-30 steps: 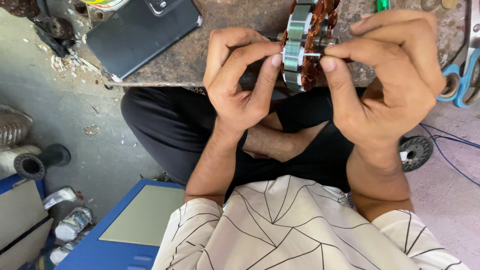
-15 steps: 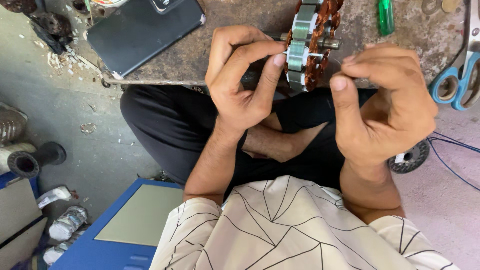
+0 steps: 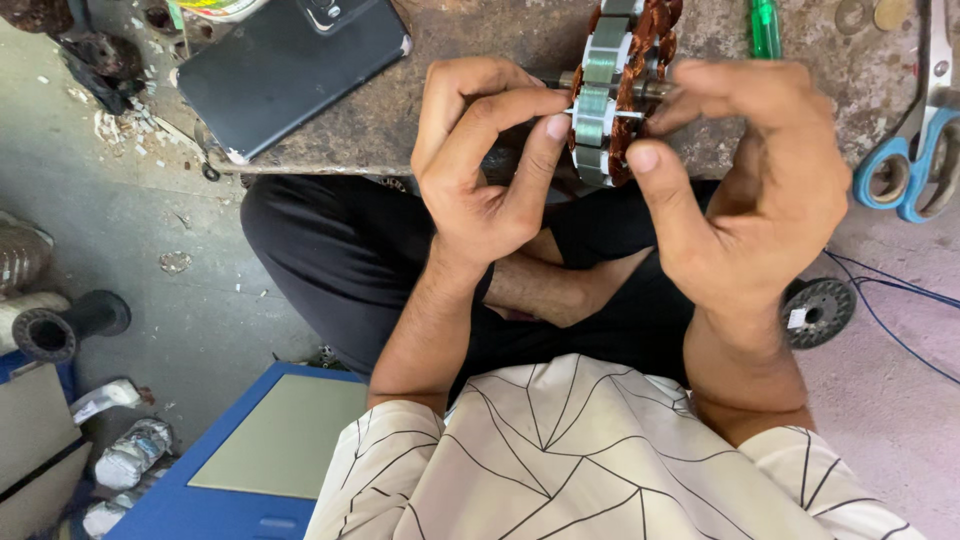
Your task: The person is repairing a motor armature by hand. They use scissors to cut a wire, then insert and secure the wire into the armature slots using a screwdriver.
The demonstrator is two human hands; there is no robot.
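From the head camera, the left hand (image 3: 480,170) and right hand (image 3: 760,190) meet over the near edge of a worn bench (image 3: 480,60), both on a small motor stator (image 3: 620,90) with grey steel teeth and copper-brown windings. The left fingers (image 3: 545,135) are curled narrow, thumb and forefinger tips pinched against the stator's left face, just at a thin light strip that pokes out between the teeth. The right fingers (image 3: 700,95) close on the stator's right side from above, with the thumb pressed up against its lower edge, so the part sits gripped between the two hands, standing on edge above the bench lip. Beyond the left knuckles lies a dark phone (image 3: 290,65), flat on the bench. Beyond the right fingertips is a green pen (image 3: 765,30); to the right of that hand, blue-handled scissors (image 3: 915,160) lie on the bench. Below the right wrist a small wire spool (image 3: 818,312) rests on the floor. A blue box (image 3: 250,470) stands below the left forearm.
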